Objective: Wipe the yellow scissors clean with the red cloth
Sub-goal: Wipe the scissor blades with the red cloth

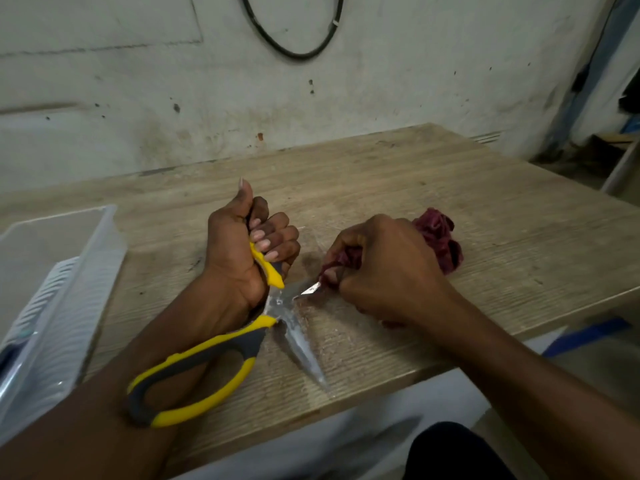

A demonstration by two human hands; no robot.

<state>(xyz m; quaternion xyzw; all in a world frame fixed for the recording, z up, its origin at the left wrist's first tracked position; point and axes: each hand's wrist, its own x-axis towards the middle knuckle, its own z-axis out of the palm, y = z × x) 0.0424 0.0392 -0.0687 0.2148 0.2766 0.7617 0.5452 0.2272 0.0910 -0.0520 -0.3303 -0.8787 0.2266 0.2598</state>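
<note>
Right now my left hand (pixel 249 251) grips one handle of the yellow scissors (pixel 221 355), splayed open mid-surface; my right hand (pixel 388 271) pinches the red cloth (pixel 438 239) around the three-o'clock blade (I'd stroke tipward, off the edge).

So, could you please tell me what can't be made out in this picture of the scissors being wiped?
- Head view: the upper handle of the scissors is mostly hidden inside the left hand.
- Head view: one blade's tip is wrapped in the red cloth under the right hand, so whether it is clean cannot be told.
- Head view: the clear plastic box is cut off by the left edge; its contents are unclear.
</note>
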